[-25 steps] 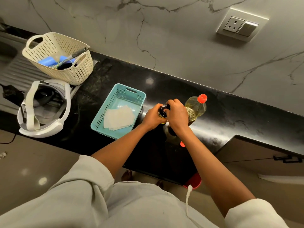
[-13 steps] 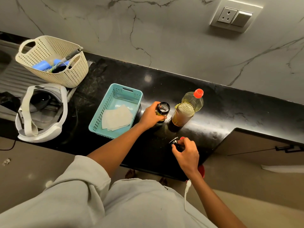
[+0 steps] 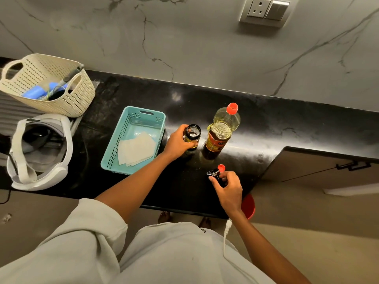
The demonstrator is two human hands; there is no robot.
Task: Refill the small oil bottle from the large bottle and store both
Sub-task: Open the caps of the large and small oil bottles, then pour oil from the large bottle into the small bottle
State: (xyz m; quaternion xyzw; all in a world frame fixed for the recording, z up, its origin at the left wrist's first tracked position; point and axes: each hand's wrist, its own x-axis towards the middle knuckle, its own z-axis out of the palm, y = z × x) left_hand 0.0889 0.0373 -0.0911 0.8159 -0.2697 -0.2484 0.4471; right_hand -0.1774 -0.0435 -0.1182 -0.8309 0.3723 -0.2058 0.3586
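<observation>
The small uncapped glass oil bottle (image 3: 192,135) is gripped upright on the black counter (image 3: 287,124) by the left hand (image 3: 178,142), beside the large red-capped plastic oil bottle (image 3: 222,128). The small black cap (image 3: 214,174) is pinched by the right hand (image 3: 226,188).

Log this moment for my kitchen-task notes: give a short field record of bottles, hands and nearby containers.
small bottle: upright on counter, mouth open, held by left hand
large bottle: upright beside it, red cap on
right hand: fingers hold dark cap at counter's near edge
teal basket: left of small bottle, holds folded sheets
cream basket: far left
</observation>
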